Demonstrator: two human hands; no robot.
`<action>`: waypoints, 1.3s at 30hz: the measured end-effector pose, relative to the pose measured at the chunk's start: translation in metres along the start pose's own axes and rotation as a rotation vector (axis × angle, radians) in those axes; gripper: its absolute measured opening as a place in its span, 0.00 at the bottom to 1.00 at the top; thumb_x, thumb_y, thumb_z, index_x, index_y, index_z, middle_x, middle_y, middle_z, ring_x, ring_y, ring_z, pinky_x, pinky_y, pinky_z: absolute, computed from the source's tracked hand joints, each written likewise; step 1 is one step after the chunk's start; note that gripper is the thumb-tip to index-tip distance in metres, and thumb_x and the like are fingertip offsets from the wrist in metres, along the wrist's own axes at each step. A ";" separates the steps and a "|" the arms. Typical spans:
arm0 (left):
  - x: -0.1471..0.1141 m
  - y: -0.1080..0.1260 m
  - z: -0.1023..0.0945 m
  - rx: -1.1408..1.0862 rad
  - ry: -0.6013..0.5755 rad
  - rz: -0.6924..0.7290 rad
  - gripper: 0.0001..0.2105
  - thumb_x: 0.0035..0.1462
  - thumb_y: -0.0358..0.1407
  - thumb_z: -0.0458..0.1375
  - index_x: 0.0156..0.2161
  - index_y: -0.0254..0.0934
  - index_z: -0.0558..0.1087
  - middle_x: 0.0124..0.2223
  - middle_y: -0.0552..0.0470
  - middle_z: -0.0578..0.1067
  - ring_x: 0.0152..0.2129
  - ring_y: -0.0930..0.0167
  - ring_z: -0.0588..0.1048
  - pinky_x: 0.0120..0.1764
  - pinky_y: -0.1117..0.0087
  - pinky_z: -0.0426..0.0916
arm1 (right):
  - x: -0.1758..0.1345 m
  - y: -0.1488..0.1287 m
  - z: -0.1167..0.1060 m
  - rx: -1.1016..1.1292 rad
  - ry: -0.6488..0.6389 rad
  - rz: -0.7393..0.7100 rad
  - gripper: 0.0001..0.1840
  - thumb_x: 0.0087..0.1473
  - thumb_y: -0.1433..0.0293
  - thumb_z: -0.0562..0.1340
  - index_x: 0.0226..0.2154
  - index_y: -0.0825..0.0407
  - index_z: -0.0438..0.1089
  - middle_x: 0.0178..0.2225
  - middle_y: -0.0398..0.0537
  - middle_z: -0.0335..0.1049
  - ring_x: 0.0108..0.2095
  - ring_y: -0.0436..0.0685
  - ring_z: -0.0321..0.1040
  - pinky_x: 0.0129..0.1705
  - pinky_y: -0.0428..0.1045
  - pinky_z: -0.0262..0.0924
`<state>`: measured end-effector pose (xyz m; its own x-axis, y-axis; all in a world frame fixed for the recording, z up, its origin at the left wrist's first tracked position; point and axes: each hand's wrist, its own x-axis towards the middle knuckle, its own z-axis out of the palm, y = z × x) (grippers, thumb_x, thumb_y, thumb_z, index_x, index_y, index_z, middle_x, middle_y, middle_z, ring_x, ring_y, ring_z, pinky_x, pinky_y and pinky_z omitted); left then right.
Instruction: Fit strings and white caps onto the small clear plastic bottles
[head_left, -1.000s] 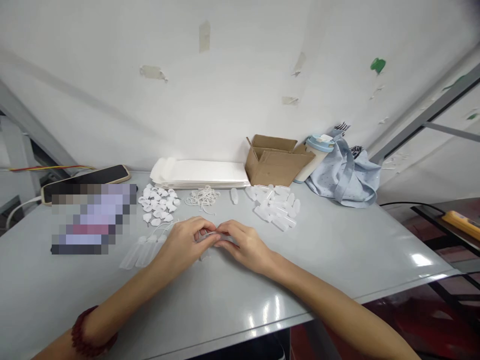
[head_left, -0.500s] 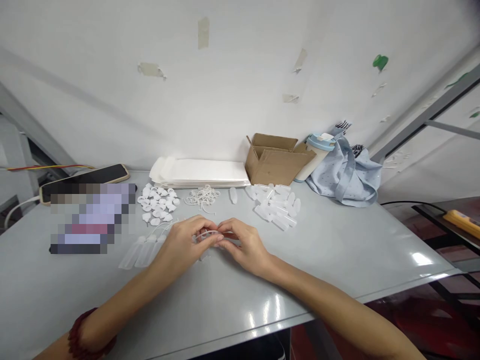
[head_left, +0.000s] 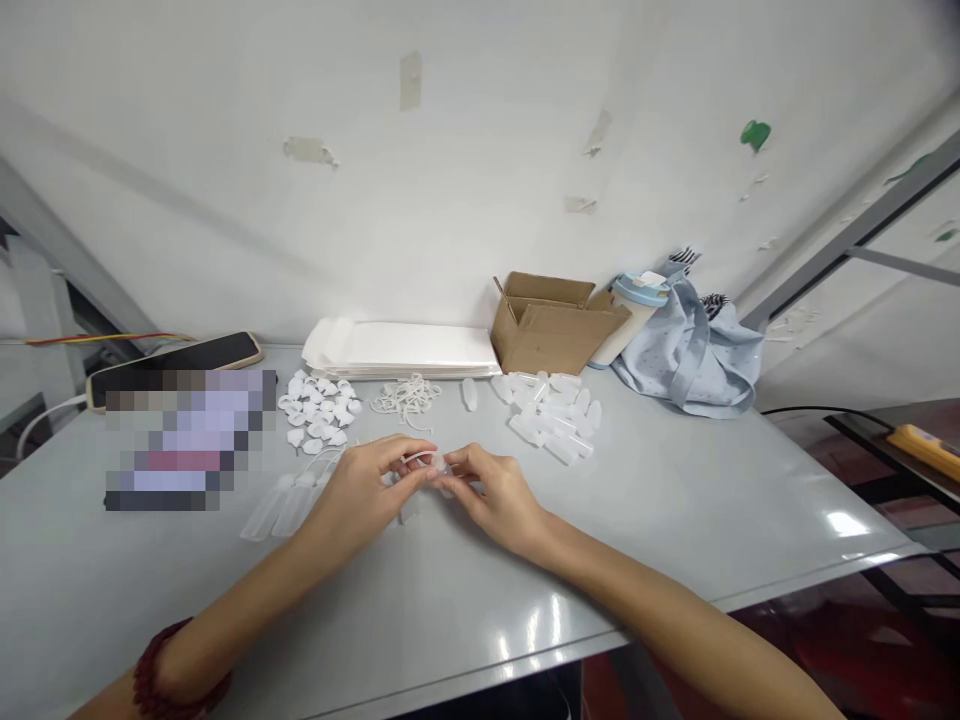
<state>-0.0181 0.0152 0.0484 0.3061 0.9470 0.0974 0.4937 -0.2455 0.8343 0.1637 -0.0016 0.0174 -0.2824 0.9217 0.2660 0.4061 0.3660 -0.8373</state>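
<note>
My left hand and my right hand meet above the table, both closed with fingertips pinched. Between them is a small white cap, and a thin white cord curves from it toward the left fingers. The far side of the cap is hidden by the fingers. Left of my left hand lie several clear plastic tubes with corded caps. Beyond the hands are a pile of white caps, a tangle of white cords and a heap of clear tubes.
Flat white boxes and an open cardboard box stand along the wall. A lidded cup and a light blue cloth bag are at the right. Two phones, one a black phone, lie at the left.
My fingertips have parted slightly, and the white cap now shows between them. The right hand has shifted a little to the right. The view has tilted slightly.
</note>
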 end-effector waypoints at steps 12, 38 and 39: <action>-0.006 -0.002 0.005 0.315 0.195 0.515 0.08 0.58 0.35 0.56 0.43 0.36 0.68 0.40 0.47 0.74 0.37 0.67 0.74 0.38 0.66 0.71 | 0.017 -0.015 -0.012 0.670 -0.029 0.389 0.15 0.45 0.63 0.68 0.34 0.55 0.71 0.29 0.46 0.75 0.33 0.55 0.73 0.41 0.52 0.65; -0.009 -0.007 0.004 0.500 -0.135 0.502 0.15 0.52 0.28 0.54 0.46 0.35 0.65 0.46 0.43 0.67 0.46 0.60 0.64 0.45 0.58 0.69 | 0.023 0.011 -0.020 -0.191 0.041 0.013 0.10 0.58 0.72 0.55 0.34 0.54 0.72 0.32 0.48 0.73 0.31 0.52 0.67 0.33 0.47 0.61; -0.010 -0.007 0.004 0.510 -0.135 0.498 0.14 0.52 0.28 0.54 0.46 0.35 0.66 0.46 0.43 0.67 0.46 0.60 0.65 0.44 0.58 0.69 | 0.025 0.015 -0.022 -0.261 0.063 -0.035 0.10 0.58 0.73 0.54 0.35 0.55 0.71 0.34 0.50 0.73 0.32 0.53 0.68 0.34 0.48 0.62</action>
<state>-0.0214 0.0072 0.0390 0.6753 0.6716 0.3050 0.5775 -0.7386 0.3479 0.1818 0.0292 0.0222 -0.2489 0.9110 0.3289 0.6096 0.4112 -0.6777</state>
